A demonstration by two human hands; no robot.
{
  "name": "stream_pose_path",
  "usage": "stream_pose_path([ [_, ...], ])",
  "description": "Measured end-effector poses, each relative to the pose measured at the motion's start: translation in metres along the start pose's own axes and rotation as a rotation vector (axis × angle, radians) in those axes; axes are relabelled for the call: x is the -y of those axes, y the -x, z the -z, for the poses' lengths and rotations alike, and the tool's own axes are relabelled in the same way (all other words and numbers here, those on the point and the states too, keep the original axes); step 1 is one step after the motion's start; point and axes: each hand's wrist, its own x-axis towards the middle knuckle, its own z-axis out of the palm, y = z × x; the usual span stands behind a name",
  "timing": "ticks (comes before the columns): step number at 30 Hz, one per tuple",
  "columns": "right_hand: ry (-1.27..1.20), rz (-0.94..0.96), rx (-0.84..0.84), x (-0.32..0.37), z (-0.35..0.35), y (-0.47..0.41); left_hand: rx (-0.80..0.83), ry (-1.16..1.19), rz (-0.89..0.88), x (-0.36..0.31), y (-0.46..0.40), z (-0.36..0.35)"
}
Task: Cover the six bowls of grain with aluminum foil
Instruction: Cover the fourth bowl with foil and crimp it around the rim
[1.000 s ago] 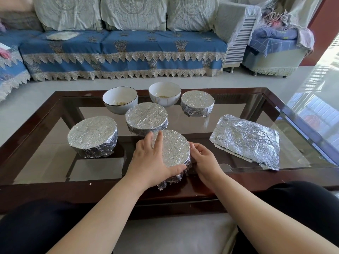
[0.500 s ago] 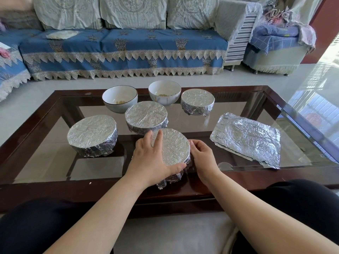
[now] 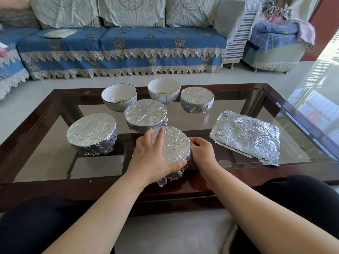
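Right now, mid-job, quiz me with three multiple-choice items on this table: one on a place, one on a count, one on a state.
1. Where do the spare foil sheets lie?
A. right side of the table
B. on the sofa
C. inside a bowl

2. How many bowls have no foil yet?
A. none
B. two
C. five

3. What is the left hand doing?
A. hanging idle
B. lifting an open bowl
C. resting on the nearest foil-covered bowl

Key: 1 A, the sheets lie flat on the glass at the right. 2 B, two white bowls at the back show grain. 3 C, its palm and fingers lie on the foil top while the right hand grips the rim.
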Motion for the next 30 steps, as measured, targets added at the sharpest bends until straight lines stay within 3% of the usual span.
stream_pose_path([
  [15, 0.116, -0.017, -0.046, 0.008, 0.002, 0.023, -0.025, 0.000, -0.001, 0.001, -0.001, -0.003],
  [21, 0.017, -0.066, -0.009, 0.002, -0.002, 0.025, -0.029, 0.007, 0.000, 0.001, -0.002, -0.004],
  [27, -0.242, -0.184, 0.095, 0.003, 0.001, 0.024, -0.035, 0.017, 0.005, 0.002, -0.001, -0.004],
  [30, -0.223, -0.176, 0.133, 0.005, 0.003, 0.023, -0.039, 0.011, 0.010, 0.001, -0.002, -0.005],
])
